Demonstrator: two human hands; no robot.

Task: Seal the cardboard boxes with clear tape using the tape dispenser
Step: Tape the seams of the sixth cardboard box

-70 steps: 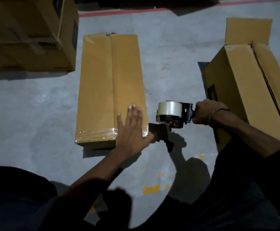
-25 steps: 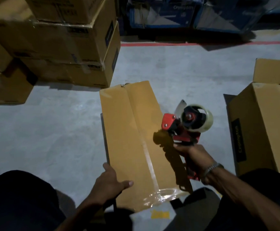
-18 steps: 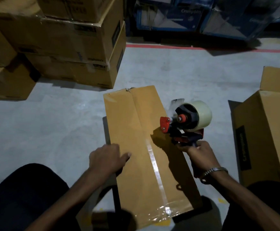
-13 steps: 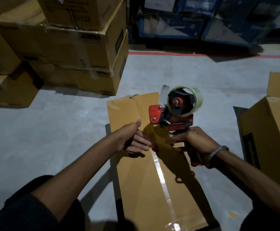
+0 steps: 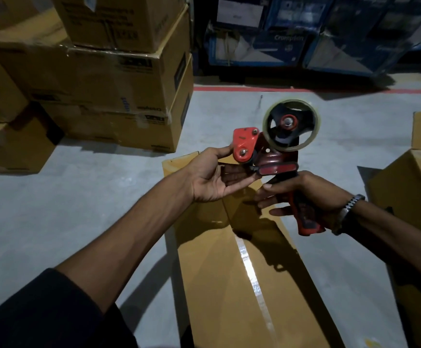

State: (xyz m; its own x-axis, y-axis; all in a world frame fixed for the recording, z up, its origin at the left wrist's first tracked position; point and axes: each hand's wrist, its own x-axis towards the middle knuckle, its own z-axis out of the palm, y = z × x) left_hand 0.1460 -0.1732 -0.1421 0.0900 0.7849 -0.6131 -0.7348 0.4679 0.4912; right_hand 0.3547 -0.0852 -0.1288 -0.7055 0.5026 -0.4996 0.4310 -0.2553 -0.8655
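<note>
A long flat cardboard box [image 5: 219,285] lies on the floor in front of me, with a strip of clear tape [image 5: 253,280] along the near half of its centre seam. Above its far half I hold a red tape dispenser [image 5: 267,156] with a roll of clear tape [image 5: 291,125] on it. My right hand [image 5: 304,194] grips the dispenser's red handle. My left hand [image 5: 214,177], palm up, holds the dispenser's front end, thumb against the red roller guard and fingers under it.
A second cardboard box [image 5: 410,197] with a raised flap stands at the right. Stacked cardboard boxes [image 5: 104,79] fill the far left. Blue printed cartons [image 5: 304,38] line the back behind a red floor line [image 5: 254,89]. Bare grey concrete [image 5: 79,209] lies at the left.
The dispenser has come up off the box, leaving tape on the near half of the seam. My left hand has left the box's edge and taken hold of the dispenser's front end.
</note>
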